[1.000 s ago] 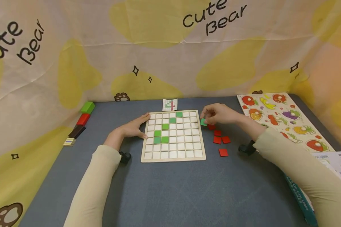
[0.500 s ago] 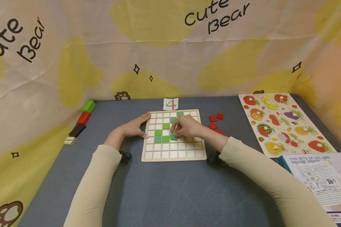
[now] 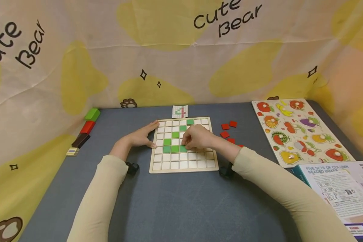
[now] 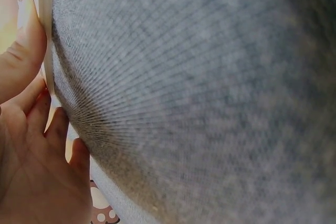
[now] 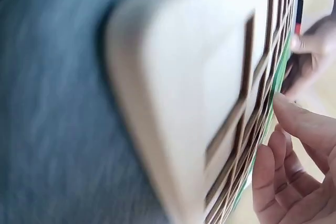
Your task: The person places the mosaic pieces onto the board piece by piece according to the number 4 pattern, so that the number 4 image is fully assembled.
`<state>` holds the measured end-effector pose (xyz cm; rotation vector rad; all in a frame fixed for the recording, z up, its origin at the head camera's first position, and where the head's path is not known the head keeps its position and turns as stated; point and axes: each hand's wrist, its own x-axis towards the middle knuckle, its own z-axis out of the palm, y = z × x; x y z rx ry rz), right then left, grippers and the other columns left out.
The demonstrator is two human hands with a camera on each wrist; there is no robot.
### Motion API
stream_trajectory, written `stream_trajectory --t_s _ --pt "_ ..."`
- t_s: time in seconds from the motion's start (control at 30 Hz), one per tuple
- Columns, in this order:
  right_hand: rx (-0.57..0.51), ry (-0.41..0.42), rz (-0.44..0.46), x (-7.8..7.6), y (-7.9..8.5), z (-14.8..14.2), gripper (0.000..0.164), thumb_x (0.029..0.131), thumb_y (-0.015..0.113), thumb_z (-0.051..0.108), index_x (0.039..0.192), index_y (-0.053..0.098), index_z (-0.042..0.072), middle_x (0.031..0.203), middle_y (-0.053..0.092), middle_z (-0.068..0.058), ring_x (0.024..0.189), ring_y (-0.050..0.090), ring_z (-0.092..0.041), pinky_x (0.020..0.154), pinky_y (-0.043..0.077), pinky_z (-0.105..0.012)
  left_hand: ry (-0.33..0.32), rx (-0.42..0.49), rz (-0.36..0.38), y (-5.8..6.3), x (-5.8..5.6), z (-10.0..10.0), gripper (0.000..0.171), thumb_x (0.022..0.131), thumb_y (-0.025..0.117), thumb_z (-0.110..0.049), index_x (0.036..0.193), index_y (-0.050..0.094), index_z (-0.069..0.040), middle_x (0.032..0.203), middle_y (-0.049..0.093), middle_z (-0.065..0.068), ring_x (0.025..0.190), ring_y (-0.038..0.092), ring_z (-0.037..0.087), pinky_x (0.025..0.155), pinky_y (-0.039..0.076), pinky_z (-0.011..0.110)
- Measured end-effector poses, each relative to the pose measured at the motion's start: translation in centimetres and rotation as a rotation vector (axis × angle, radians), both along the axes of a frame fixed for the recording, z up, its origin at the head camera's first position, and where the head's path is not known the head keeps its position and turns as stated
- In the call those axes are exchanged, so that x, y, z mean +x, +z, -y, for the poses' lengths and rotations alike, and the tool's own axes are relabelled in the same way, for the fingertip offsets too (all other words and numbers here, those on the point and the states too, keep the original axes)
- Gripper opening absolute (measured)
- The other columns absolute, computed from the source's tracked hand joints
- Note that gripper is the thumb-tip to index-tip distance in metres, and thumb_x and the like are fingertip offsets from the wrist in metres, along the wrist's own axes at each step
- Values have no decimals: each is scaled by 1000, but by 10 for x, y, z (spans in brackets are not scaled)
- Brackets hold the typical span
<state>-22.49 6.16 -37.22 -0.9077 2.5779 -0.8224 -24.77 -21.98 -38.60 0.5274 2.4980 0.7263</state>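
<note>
A square wooden grid board (image 3: 184,171) with white cells lies on the dark table; several green tiles (image 3: 175,134) sit in its cells. My left hand (image 3: 139,137) rests against the board's left edge, thumb and fingers spread along the rim. Over the middle of the grid, the fingertips of my right hand (image 3: 199,137) pinch a green tile (image 3: 183,148), which lies level in a cell right of two other green tiles. From the right wrist view, the thumb (image 5: 302,121) is right at the green strip on the board, and the other fingers curl beneath.
Several loose red tiles (image 3: 225,126) lie right of the board. A small pattern card (image 3: 180,112) is behind it. Coloured blocks (image 3: 88,127) line the left side. A fruit puzzle board (image 3: 300,134) and a printed box (image 3: 335,191) occupy the right.
My right hand has carried the green tile left from beside the red tiles onto the board, and the tile has gone from tilted to flat in its cell. My left hand has stayed put.
</note>
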Motion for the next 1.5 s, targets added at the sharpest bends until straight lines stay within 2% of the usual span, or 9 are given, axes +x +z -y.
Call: stream_trajectory --t_s 0.23,0.47,0.7,0.8,0.9,1.07,1.2,1.37,1.5 --pt "-29 -112 -47 -29 6 -46 20 85 71 6 104 76 7 92 73 -9 84 65 -21 74 52 -32 -1 -1 -1 -2 0 1 103 84 75 -15 160 7 -6 169 -4 13 156 -4 37 125 6 59" --pt "11 -288 -52 -59 10 -114 28 88 72 12 115 71 4 117 69 -20 108 63 -35 93 51 -48 11 5 13 -2 1 2 103 84 75 -13 160 6 -7 169 -5 12 157 -6 36 125 5 58" --pt "22 -271 59 -68 11 -152 36 81 68 -8 116 70 1 119 63 -25 108 58 -36 77 49 -31 16 -4 19 -1 2 2 103 84 75 -14 160 5 -8 169 -6 11 157 -7 36 125 4 59" --pt "54 -231 138 -66 12 -157 41 78 64 -16 115 70 1 119 59 -25 105 50 -33 70 42 -28 17 0 23 0 2 2 103 85 74 -14 160 5 -8 169 -7 11 156 -8 36 125 4 59" --pt "95 -224 159 -65 11 -159 38 79 66 -13 113 71 3 124 59 -26 111 51 -35 75 46 -34 13 2 24 0 2 1 103 85 74 -13 160 5 -8 169 -7 11 157 -7 36 125 5 59" --pt "163 -244 80 -68 6 -161 27 80 77 5 106 71 7 121 62 -26 113 56 -39 91 49 -48 8 9 19 1 2 1 102 84 74 -12 160 5 -6 169 -6 12 157 -7 36 125 5 58" --pt "184 -260 28 -70 5 -160 25 79 79 9 100 66 4 105 66 -18 97 57 -31 83 47 -41 1 7 13 1 2 1 102 84 74 -13 160 5 -5 169 -6 13 156 -7 37 125 5 59" --pt "105 -300 -70 -67 10 -148 16 83 76 7 93 65 2 83 65 -11 77 57 -21 71 42 -30 -2 16 12 1 3 0 102 84 74 -12 159 5 -4 168 -6 15 156 -7 38 125 5 60" --pt "-32 -339 -86 -63 12 -123 14 87 72 6 98 67 0 82 65 -12 68 61 -18 64 48 -25 6 12 11 1 3 0 102 84 74 -11 160 6 -5 169 -5 14 156 -6 37 125 5 59"
